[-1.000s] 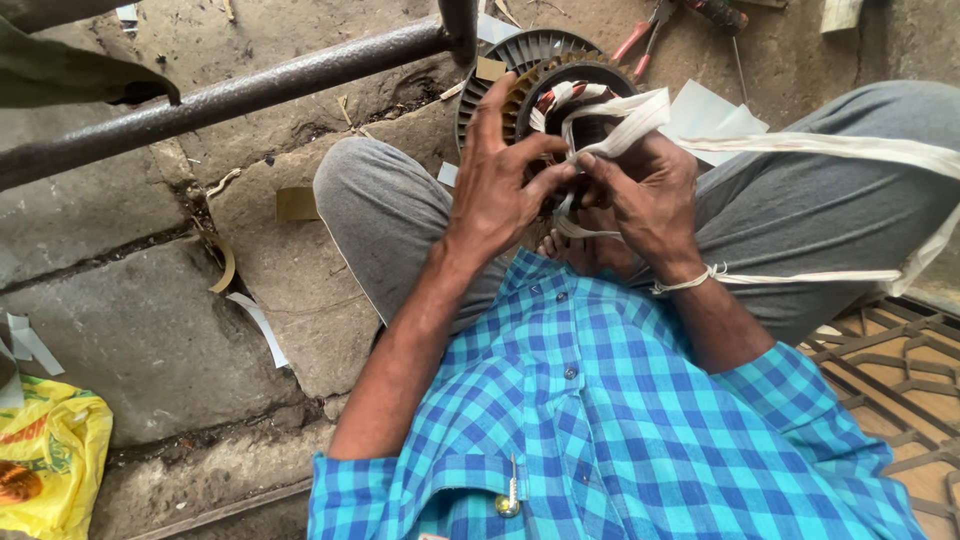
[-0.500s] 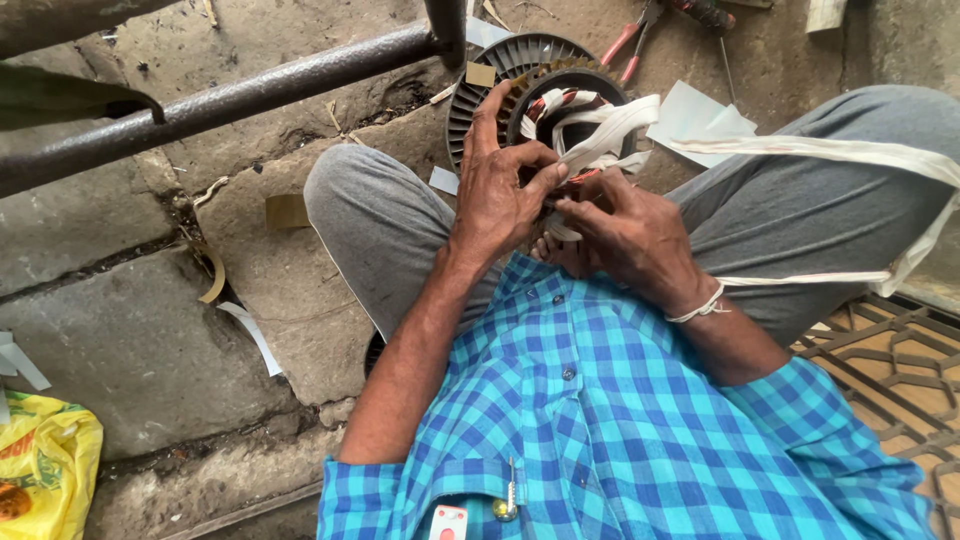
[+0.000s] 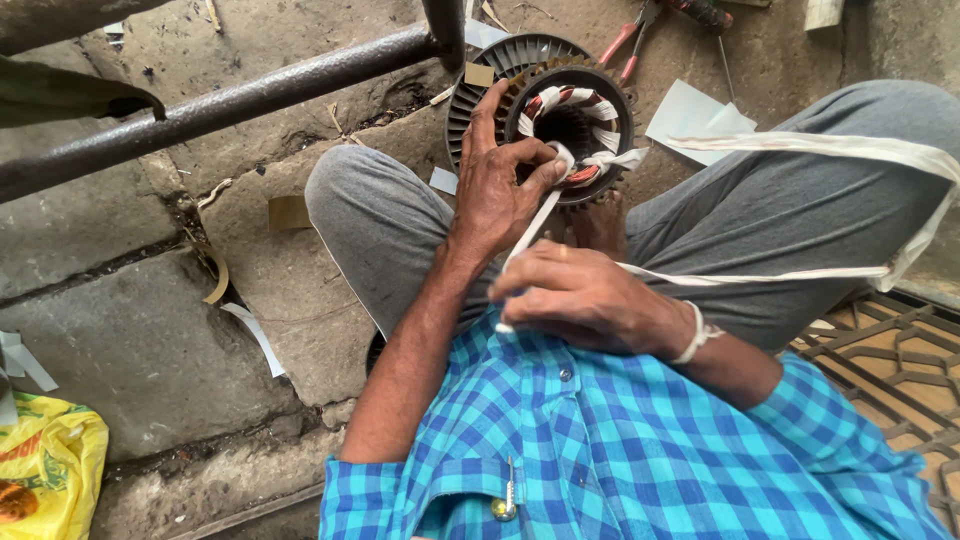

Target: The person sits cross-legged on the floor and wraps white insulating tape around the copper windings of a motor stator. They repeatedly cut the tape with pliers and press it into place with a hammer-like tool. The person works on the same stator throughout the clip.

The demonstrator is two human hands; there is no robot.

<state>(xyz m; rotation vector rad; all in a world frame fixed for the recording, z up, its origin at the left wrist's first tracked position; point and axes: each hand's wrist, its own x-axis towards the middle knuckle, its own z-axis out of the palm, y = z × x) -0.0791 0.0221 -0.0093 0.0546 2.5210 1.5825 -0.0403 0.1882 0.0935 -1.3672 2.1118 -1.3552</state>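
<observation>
Looking down, we saw these things:
Stator: the round motor stator [image 3: 570, 120], dark ribbed shell with copper coils inside, stood on edge between our knees, at 12 o'clock from our hands.
Tape: a white cloth tape [image 3: 530, 225] ran taut from the coil down to our right hand; a longer run of it crossed the right thigh at 3 o'clock.
Left hand: our left hand [image 3: 500, 190] lay on the stator's rim at its 9 o'clock side, fingers curled, thumb pressing the tape against the winding.
Right hand: our right hand [image 3: 580, 295] was closed on the tape, at 6 o'clock from the stator, near the checked blue shirt [image 3: 620, 450].
Legs: grey trousers [image 3: 380, 220] flanked the stator on both sides.
Floor: a rusty pipe [image 3: 250, 100] lay at 10 o'clock, red-handled pliers [image 3: 630, 45] at 1 o'clock, white paper [image 3: 695, 115] just right of the stator.
Corner: a yellow bag [image 3: 45, 470] sat at 8 o'clock.
</observation>
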